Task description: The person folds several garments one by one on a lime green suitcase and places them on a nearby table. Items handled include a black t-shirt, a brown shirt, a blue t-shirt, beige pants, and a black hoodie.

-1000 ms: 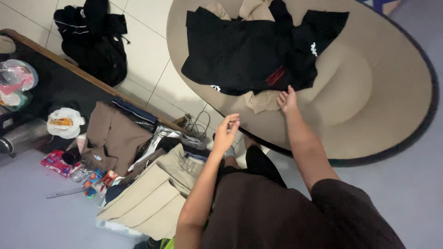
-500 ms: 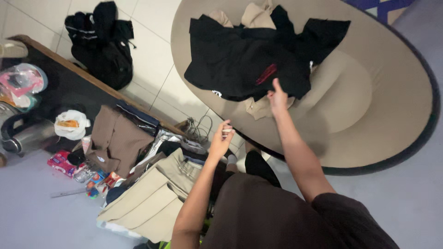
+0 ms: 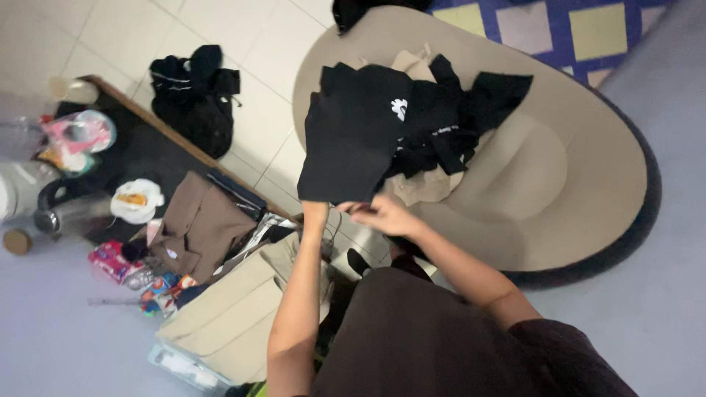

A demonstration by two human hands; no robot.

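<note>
A black garment [image 3: 351, 143] with a small white mark is pulled up off a pile of black clothes [image 3: 456, 117] on a big round beige cushion seat [image 3: 581, 176]. My left hand [image 3: 316, 210] grips the garment's lower edge at its left corner. My right hand [image 3: 382, 215] holds the same edge a little to the right, fingers closed. A beige garment [image 3: 426, 185] lies under the black pile, just beyond my right hand.
A black backpack [image 3: 195, 95] lies on the tiled floor. A brown shirt [image 3: 195, 228] and folded beige trousers [image 3: 235, 312] lie at my left beside small colourful packets [image 3: 118, 261]. A dark low table [image 3: 140, 151] carries a white bag [image 3: 136, 200] and a kettle [image 3: 55, 212]. A blue patterned rug [image 3: 559, 22] lies beyond the seat.
My right hand drew back from the pile toward me, pulling a black garment out. My left hand came up and took its edge. The view shifted, showing more of the rug.
</note>
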